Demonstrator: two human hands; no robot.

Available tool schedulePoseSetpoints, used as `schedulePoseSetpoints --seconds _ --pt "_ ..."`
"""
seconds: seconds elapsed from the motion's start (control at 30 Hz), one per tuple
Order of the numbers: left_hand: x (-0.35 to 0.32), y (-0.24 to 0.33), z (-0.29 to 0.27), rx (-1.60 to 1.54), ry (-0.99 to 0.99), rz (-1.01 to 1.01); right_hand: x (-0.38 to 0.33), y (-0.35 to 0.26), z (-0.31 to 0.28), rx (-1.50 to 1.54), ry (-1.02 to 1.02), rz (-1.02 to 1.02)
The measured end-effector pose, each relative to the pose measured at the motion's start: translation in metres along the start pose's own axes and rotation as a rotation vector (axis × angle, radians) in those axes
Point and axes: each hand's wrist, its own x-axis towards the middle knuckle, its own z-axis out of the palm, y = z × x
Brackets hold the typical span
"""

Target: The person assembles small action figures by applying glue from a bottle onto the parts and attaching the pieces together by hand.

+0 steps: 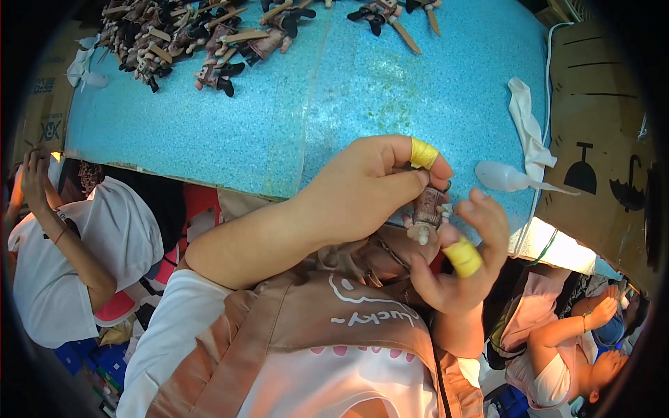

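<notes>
Left hand [362, 191] and right hand [463, 261] pinch a small figure [426, 214], half hidden, beside a brown carton [606, 139] with black umbrella marks

The left hand [369, 191] hides most of the figure [428, 212], and the pile of figures [174, 35] at upper left is cut off.

Brown cardboard boxes [606, 139] flanking table
</notes>
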Motion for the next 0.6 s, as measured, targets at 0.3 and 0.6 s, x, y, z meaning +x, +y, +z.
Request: schedulePoseSetpoints --seconds 0.3,0.6 --pt "-0.032 0.008 0.008 0.119 -0.305 0.067 -0.010 -0.006 -0.004 0.658 0.122 0.730" --pt "-0.033 0.018 0.010 0.390 -0.136 0.025 -0.004 -0.016 -0.007 0.995 0.129 0.597"
